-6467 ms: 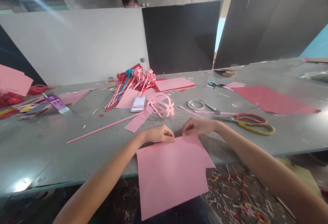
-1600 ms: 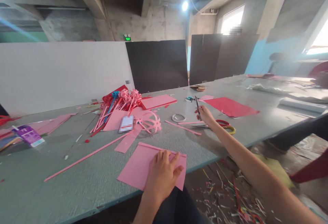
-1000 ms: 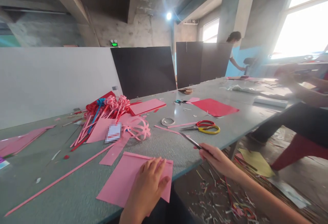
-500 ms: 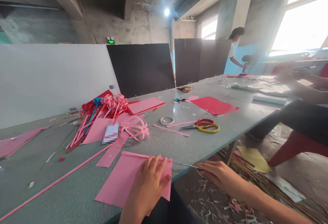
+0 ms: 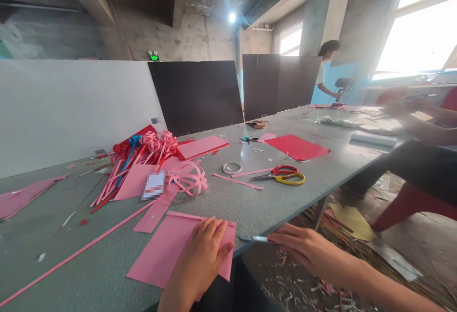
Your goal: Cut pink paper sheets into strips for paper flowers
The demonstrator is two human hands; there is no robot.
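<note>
My left hand [image 5: 205, 248] presses down on a pink sheet of paper [image 5: 162, 255] at the table's near edge, its fingers stretched out over the folded strip along the top. Part of the sheet hangs past the edge. In my right hand [image 5: 303, 243] is a knife with a thin pale blade [image 5: 254, 238], its handle hidden in my closed fingers. The blade points left, its tip close to the sheet's right edge but apart from it. A long pink paper strip [image 5: 76, 252] lies to the left.
Scissors [image 5: 282, 175] with red and yellow handles and a roll of tape [image 5: 232, 167] lie beyond the sheet. Pink paper-strip ornaments [image 5: 157, 145] are piled at left. A red sheet [image 5: 298, 146] lies farther right. Another person sits at right; scraps cover the floor [image 5: 289, 274].
The knife has turned, so more of its blade's flat shows, and its tip has shifted slightly left and down. The pink sheet and left hand sit slightly farther left.
</note>
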